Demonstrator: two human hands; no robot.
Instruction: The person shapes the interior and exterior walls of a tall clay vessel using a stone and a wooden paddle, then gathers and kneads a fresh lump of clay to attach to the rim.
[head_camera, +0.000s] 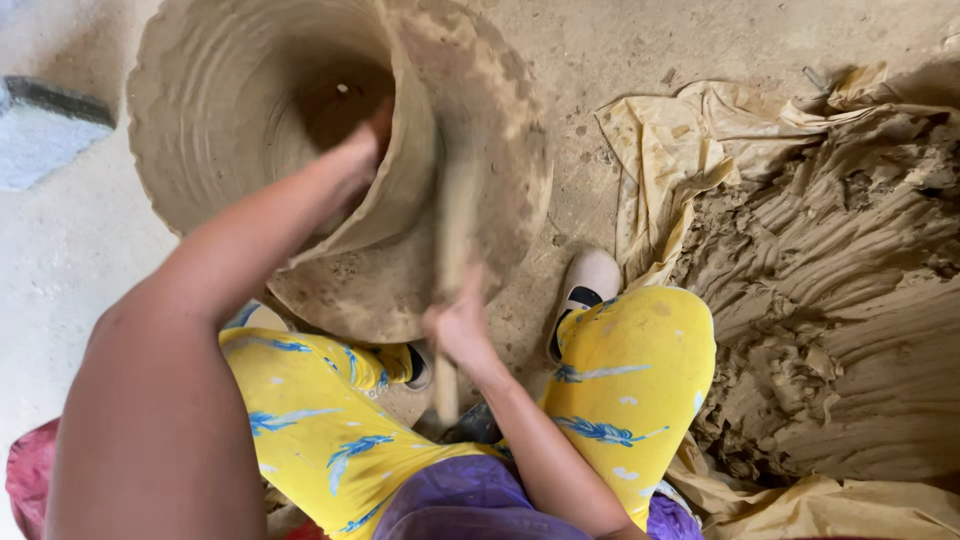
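A large unfired clay pot with ribbed walls stands on a round clay-smeared base on the floor in front of me. My left hand reaches over the rim and down into the pot's opening, pressing against the inner wall; I cannot tell if it holds anything. My right hand is shut on a flat wooden paddle, blurred with motion, its blade against the outside of the pot wall opposite my left hand. My knees in yellow patterned trousers frame the base.
A big heap of raw brown clay lies at the right on crumpled yellowish plastic sheeting. A grey stone block sits at the far left. My light shoe rests beside the base on the dusty floor.
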